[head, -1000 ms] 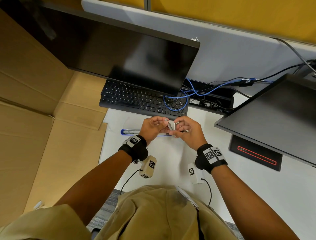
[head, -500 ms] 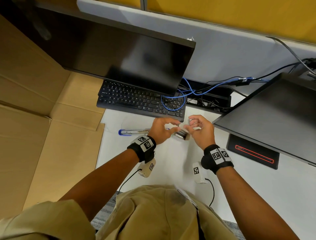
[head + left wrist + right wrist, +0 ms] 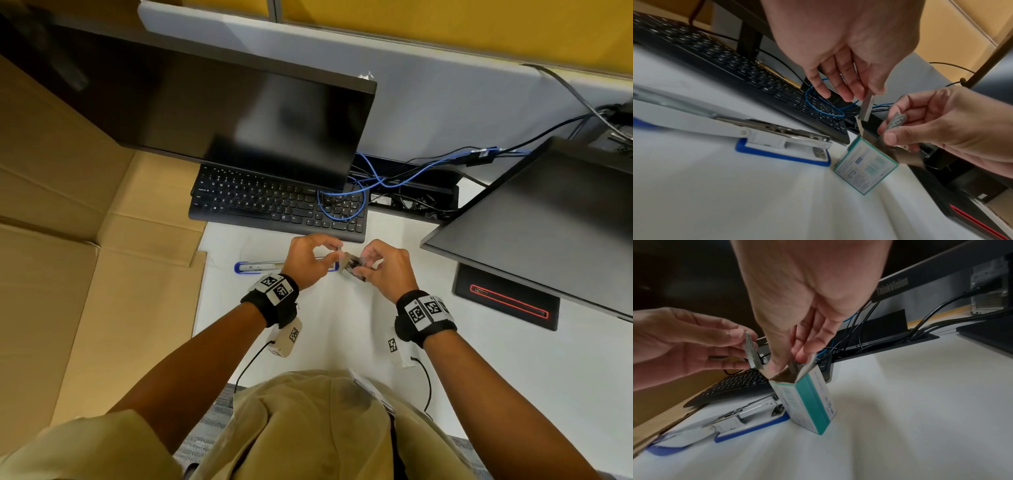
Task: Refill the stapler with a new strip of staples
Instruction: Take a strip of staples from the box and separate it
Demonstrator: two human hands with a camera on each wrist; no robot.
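Note:
A blue and white stapler [image 3: 260,267] [image 3: 777,139] [image 3: 748,417] lies swung open on the white desk, its metal staple channel showing. Just right of it a teal and white staple box [image 3: 865,164] [image 3: 807,402] [image 3: 352,269] stands tilted with its top flap open. My left hand [image 3: 337,251] [image 3: 865,97] [image 3: 748,344] pinches one staple strip [image 3: 866,108] [image 3: 751,352] above the box. At the box mouth my right hand [image 3: 363,267] [image 3: 890,129] [image 3: 789,363] pinches a bundle of staple strips [image 3: 897,121] [image 3: 792,368].
A black keyboard [image 3: 274,202] with a blue cable [image 3: 342,205] looped over it lies just behind the hands, under a dark monitor [image 3: 239,120]. A second monitor [image 3: 548,222] and its base [image 3: 507,301] stand at the right. Flattened cardboard [image 3: 85,274] borders the desk on the left.
The hands, close together on the box a second ago, have drawn apart. My left hand now holds a single strip clear of the box; my right hand stays at the box mouth.

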